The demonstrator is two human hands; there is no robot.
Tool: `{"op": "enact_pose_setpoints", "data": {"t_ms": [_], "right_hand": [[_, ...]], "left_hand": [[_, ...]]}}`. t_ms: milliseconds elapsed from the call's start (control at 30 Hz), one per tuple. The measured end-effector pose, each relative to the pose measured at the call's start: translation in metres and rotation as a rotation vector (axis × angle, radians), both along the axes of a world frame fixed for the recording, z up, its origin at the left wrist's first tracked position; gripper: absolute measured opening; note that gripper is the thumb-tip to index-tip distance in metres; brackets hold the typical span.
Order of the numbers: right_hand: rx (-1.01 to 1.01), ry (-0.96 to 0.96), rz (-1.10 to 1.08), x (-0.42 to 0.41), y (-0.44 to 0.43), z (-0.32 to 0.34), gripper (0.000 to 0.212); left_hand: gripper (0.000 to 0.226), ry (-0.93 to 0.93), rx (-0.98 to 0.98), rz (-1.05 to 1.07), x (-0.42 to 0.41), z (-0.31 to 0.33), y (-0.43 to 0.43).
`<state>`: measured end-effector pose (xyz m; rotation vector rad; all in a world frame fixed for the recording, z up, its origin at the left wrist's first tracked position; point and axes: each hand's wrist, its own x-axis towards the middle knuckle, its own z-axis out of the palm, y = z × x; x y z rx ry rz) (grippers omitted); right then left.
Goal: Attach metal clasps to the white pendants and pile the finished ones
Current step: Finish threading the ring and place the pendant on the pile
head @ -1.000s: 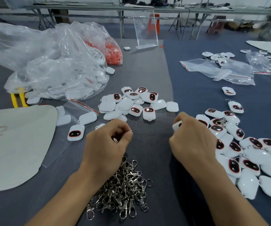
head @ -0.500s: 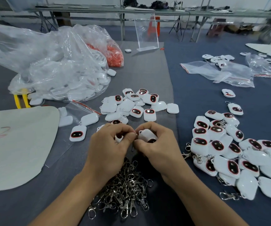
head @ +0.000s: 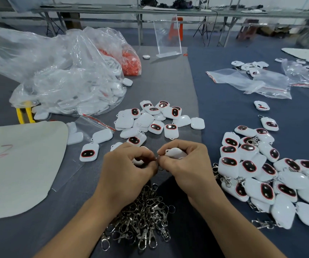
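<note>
In mid-frame our right-hand fingers [head: 170,161] pinch a white pendant [head: 175,153]. Our left-hand fingers [head: 148,164] close on what seems a clasp ring [head: 158,162], mostly hidden. We should steady the pendant's loop and thread the ring fully through. The spare clasps [head: 142,216] lie below, and the finished pile [head: 261,174] sits at right on the counter [head: 224,112].

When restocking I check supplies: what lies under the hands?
A pile of metal clasps on the grey cloth, beneath the left hand and right hand. Its far part is covered by them.
</note>
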<state>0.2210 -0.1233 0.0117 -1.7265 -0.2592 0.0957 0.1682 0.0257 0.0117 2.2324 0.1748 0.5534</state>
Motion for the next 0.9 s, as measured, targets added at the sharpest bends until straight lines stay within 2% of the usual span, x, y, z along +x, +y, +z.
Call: {"op": "enact_pose_setpoints", "data": {"t_ms": [233,333,433,633,800,900], "right_hand": [[-0.09,-0.053,0.014,-0.001,-0.002,0.0,0.019],[-0.1,-0.095,0.001,-0.002,-0.004,0.003,0.025],[-0.16,-0.209,-0.027,-0.004,-0.007,0.005,0.026],[-0.331,-0.407,-0.044,-0.006,-0.009,0.003,0.02],[-0.29,-0.389,-0.029,-0.007,-0.009,0.004,0.019],[-0.244,-0.335,-0.036,-0.005,-0.008,0.005,0.02]], "left_hand": [[0.014,-0.055,-0.158,0.007,0.005,0.002,0.001],[0.022,-0.028,-0.168,0.007,0.003,0.004,0.001],[0.031,0.009,-0.108,0.008,0.0,0.006,-0.003],[0.025,-0.063,0.012,0.035,-0.004,0.007,-0.006],[0.041,-0.079,0.041,0.004,-0.005,0.007,-0.005],[0.024,-0.067,0.044,0.016,-0.002,0.004,-0.004]]}}
